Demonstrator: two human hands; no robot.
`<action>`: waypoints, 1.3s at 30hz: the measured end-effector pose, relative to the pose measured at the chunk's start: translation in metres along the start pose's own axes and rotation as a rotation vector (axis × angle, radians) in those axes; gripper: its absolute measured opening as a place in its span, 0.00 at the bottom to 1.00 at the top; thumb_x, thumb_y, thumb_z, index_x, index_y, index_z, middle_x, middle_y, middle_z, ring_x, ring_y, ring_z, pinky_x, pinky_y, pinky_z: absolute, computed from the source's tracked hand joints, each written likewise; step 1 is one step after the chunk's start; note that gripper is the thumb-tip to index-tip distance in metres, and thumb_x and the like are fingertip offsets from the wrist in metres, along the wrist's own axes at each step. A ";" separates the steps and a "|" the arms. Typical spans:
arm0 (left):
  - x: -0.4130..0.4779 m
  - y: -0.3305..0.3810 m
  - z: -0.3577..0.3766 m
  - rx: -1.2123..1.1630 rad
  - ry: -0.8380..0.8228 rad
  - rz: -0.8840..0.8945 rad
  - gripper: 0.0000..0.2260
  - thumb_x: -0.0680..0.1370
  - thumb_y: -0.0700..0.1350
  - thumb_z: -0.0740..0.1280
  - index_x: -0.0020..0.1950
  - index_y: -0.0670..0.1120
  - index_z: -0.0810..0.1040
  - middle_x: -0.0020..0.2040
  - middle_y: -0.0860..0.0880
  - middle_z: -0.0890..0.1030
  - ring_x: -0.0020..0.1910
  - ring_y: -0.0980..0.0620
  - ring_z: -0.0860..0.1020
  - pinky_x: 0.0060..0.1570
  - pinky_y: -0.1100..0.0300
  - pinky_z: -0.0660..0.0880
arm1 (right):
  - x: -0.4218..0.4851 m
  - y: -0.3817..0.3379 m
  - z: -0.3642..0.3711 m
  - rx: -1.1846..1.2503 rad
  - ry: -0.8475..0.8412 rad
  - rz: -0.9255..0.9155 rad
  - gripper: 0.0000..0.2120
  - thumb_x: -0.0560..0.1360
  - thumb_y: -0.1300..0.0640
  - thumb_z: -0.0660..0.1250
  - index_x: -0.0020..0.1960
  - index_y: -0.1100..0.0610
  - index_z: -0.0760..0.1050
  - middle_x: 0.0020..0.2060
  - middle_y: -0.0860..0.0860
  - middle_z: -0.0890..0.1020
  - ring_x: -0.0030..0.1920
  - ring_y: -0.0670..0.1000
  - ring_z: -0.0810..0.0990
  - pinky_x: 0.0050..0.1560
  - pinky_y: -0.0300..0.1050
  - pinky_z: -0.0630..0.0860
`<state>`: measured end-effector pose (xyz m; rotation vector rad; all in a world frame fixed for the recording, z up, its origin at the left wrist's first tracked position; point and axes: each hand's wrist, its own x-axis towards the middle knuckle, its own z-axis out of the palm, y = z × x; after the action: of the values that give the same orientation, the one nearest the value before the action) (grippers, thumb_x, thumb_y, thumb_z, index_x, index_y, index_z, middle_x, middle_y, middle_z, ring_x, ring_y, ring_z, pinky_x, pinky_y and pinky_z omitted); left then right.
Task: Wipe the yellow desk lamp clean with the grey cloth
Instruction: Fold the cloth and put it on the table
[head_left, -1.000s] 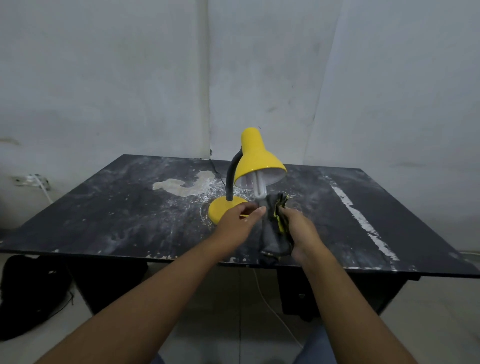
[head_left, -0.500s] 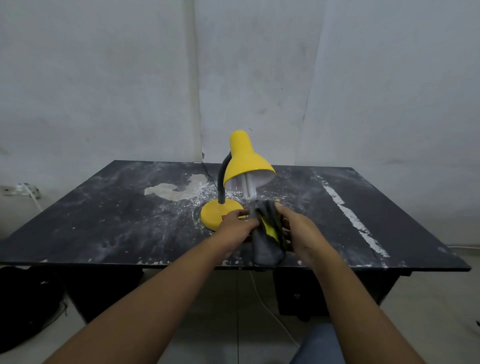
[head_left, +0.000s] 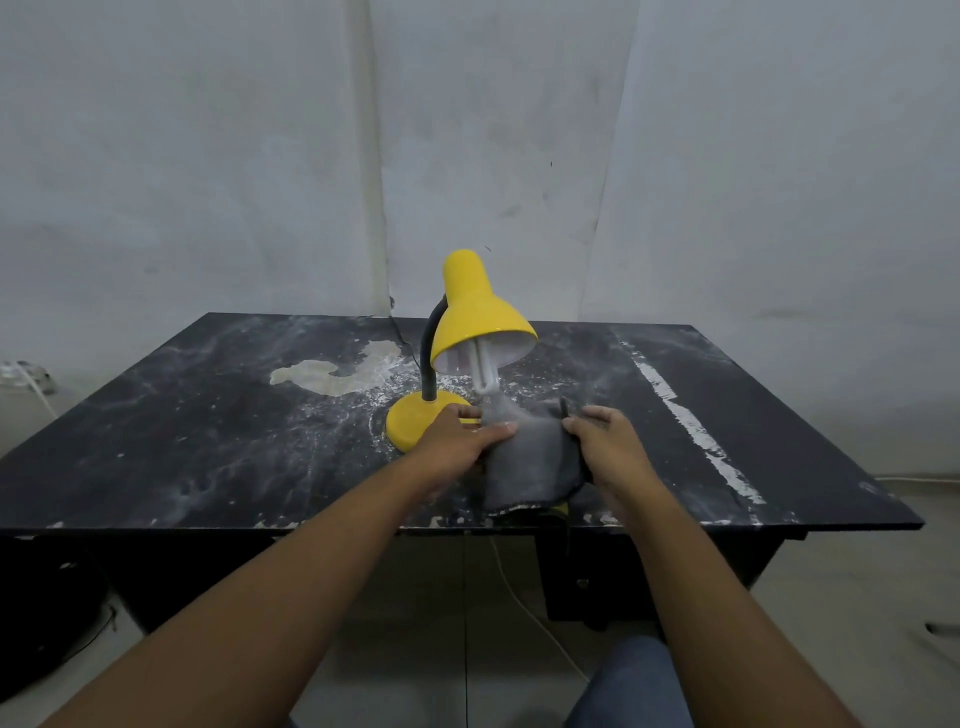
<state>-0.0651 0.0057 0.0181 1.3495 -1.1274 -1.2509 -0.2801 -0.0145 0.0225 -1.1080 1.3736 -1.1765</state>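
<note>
The yellow desk lamp (head_left: 475, 312) stands upright near the middle of the dark table (head_left: 208, 426), its shade tilted toward me with a white bulb showing beneath. Just in front of its round base, the grey cloth (head_left: 532, 462) is stretched flat between both hands and hangs down over the table. My left hand (head_left: 457, 439) pinches the cloth's left edge, partly covering the lamp base. My right hand (head_left: 605, 441) grips its right edge. The cloth sits below the bulb and apart from the shade.
The tabletop is scuffed, with a pale patch (head_left: 332, 371) behind left of the lamp and a white stripe (head_left: 691, 426) on the right. The lamp's cord runs to the wall behind. A dark bag (head_left: 36, 623) lies on the floor at left.
The bunched cloth has been spread open between my hands, which moved apart. Its yellow side no longer shows. The lamp has not moved.
</note>
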 end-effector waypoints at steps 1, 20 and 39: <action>0.001 -0.002 0.000 -0.039 0.014 0.009 0.24 0.76 0.47 0.82 0.64 0.49 0.72 0.61 0.43 0.85 0.58 0.45 0.86 0.53 0.47 0.86 | 0.001 0.000 -0.004 -0.036 0.026 -0.003 0.14 0.80 0.53 0.73 0.64 0.50 0.75 0.60 0.57 0.84 0.58 0.58 0.85 0.56 0.57 0.84; 0.039 -0.004 0.030 0.778 -0.083 0.412 0.38 0.77 0.43 0.80 0.84 0.43 0.67 0.82 0.45 0.68 0.79 0.45 0.70 0.74 0.52 0.71 | 0.031 0.009 -0.023 -0.564 -0.166 -0.276 0.39 0.78 0.66 0.75 0.85 0.52 0.65 0.82 0.54 0.70 0.80 0.57 0.71 0.76 0.51 0.74; 0.040 -0.040 0.038 1.092 0.025 0.613 0.20 0.83 0.51 0.70 0.73 0.44 0.81 0.69 0.47 0.82 0.66 0.43 0.76 0.68 0.45 0.73 | 0.038 0.043 -0.021 -1.055 -0.082 -0.382 0.23 0.85 0.48 0.55 0.78 0.38 0.72 0.82 0.41 0.70 0.85 0.60 0.57 0.74 0.83 0.29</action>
<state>-0.0996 -0.0301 -0.0279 1.5277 -2.1387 -0.0998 -0.3065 -0.0445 -0.0232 -2.1954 1.8081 -0.5776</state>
